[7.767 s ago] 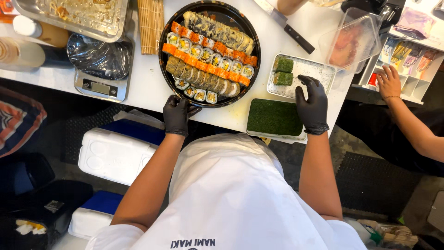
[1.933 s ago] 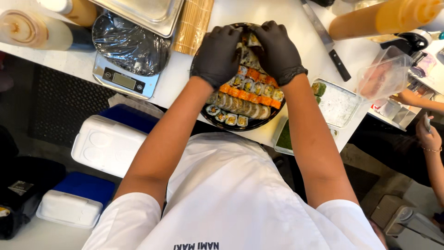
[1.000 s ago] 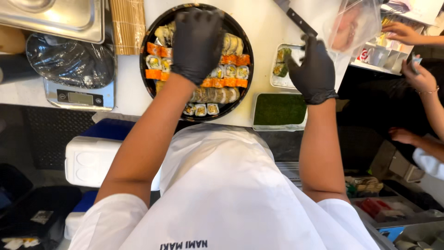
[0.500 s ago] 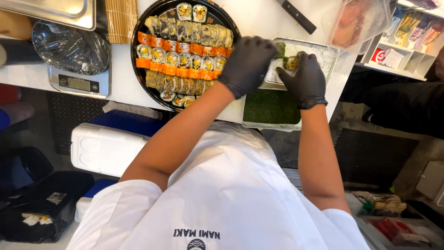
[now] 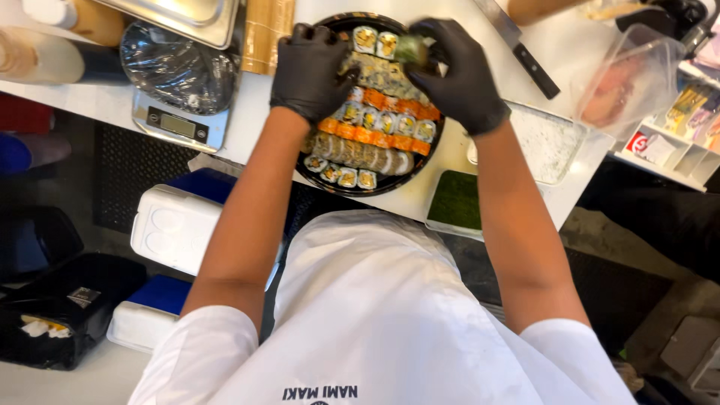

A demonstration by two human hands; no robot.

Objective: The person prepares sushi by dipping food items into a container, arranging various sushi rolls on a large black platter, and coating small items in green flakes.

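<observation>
Head view, right hand (image 5: 459, 75) grip pinching green roll (image 5: 410, 49), left hand (image 5: 311, 69) curled, touching sushi platter (image 5: 390, 186)

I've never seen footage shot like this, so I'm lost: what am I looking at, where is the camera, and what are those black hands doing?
There is no machine: a camera worn on a person's head looks down at their own arms. Both hands wear black gloves. On the white counter lies a round black platter of sushi rolls. The left hand rests on the rolls at the platter's far left. The right hand pinches a green-wrapped sushi piece at the far rim. Around them: a small digital scale, a bamboo rolling mat, a black-handled knife, a clear rectangular tray and a dark green seaweed sheet.
</observation>
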